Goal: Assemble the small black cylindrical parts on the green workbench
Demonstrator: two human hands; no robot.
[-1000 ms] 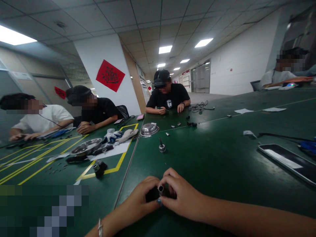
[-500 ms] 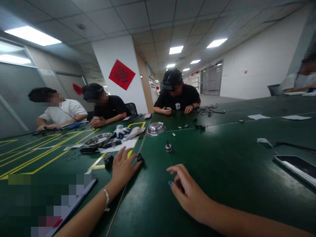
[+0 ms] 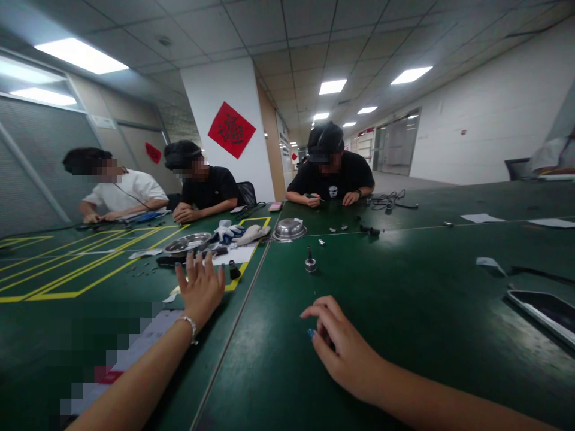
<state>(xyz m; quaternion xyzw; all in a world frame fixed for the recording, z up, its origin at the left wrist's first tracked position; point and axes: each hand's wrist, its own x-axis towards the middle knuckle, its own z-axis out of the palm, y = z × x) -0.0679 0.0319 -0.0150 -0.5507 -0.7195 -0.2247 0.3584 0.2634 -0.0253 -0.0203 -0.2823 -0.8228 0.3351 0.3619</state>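
Where the head view looks down on the green tabletop [image 3: 386,287], the left hand [image 3: 200,290] is palm down with its fingers spread, grasping nothing that shows; whether it rests on anything cannot be told. Just beside its thumb, at its two o'clock and apart from it, a small black cone-shaped piece [image 3: 234,271] stands upright near a strip of yellow tape [image 3: 233,286]. The right hand [image 3: 344,350] is loosely curled, thumb and forefinger parted, with no object visible in it; at its eleven o'clock stands a silver metal piece with a round base and thin dark shaft [image 3: 310,263]. The step in hand seems to be the left hand's, either a release of the cone or a reach for it. A grip on the cone would call for a slight shift toward two o'clock and a light pinch, since it could tip. As for containers, a shiny shallow metal dish [image 3: 169,247] sits upright at the left hand's eleven o'clock, its pale patch being either contents or glare, and a domed metal bowl [image 3: 290,229] lies upside down at the silver piece's eleven o'clock, hiding whatever might be under it.
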